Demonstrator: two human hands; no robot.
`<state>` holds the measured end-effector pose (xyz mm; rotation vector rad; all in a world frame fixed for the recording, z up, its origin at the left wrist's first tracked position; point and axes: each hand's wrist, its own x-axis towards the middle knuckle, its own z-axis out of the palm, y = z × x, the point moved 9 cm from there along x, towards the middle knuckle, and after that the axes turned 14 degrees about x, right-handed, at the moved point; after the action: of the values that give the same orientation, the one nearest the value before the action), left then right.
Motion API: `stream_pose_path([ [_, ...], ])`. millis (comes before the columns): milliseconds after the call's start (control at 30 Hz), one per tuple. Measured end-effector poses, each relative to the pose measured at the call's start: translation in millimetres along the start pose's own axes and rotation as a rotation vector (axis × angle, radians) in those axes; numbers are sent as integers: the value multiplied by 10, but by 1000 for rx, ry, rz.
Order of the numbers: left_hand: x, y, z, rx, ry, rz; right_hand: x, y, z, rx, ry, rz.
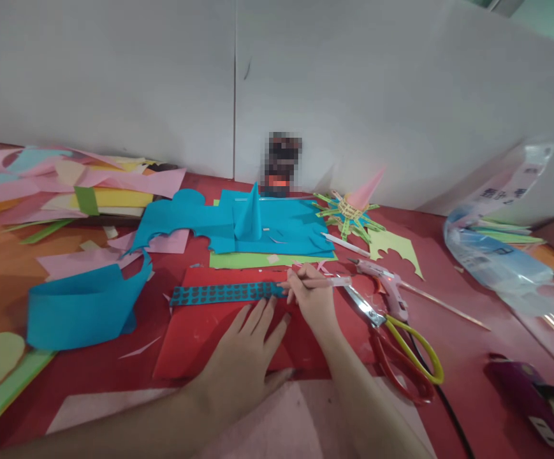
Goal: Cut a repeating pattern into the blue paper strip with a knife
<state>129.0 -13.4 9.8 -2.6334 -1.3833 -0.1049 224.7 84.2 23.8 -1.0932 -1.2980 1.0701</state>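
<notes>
My left hand (245, 354) lies flat with fingers stretched out on a red sheet of paper (195, 338). Its fingertips are just below a narrow blue strip with dark marks (226, 293) that runs across the top of the red sheet. My right hand (312, 296) is closed round a thin pen-like stick (338, 280), with its tip at the strip's right end.
Scissors with red and yellow handles (401, 344) and a pink glue gun (389, 287) lie right of my right hand. Blue paper with a cone (250, 217), a curled blue band (83, 306), piled coloured sheets (66, 188), a paper star (348, 213) and plastic bags (496, 255) surround.
</notes>
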Motion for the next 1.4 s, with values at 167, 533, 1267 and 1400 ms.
stream_pose_path([
  [167,16,-4,-18,-5,-1,0,3,-15,16,20,-20,15],
  [533,3,-23,-1,-30,3,-18,-6,-34,28,-32,-25,-2],
  [1267,5,-10,0,-36,-17,-10,-6,-17,28,-6,-30,3],
  [1400,12,-14,-16,-34,-19,-6,-1,-22,27,3,-33,-3],
])
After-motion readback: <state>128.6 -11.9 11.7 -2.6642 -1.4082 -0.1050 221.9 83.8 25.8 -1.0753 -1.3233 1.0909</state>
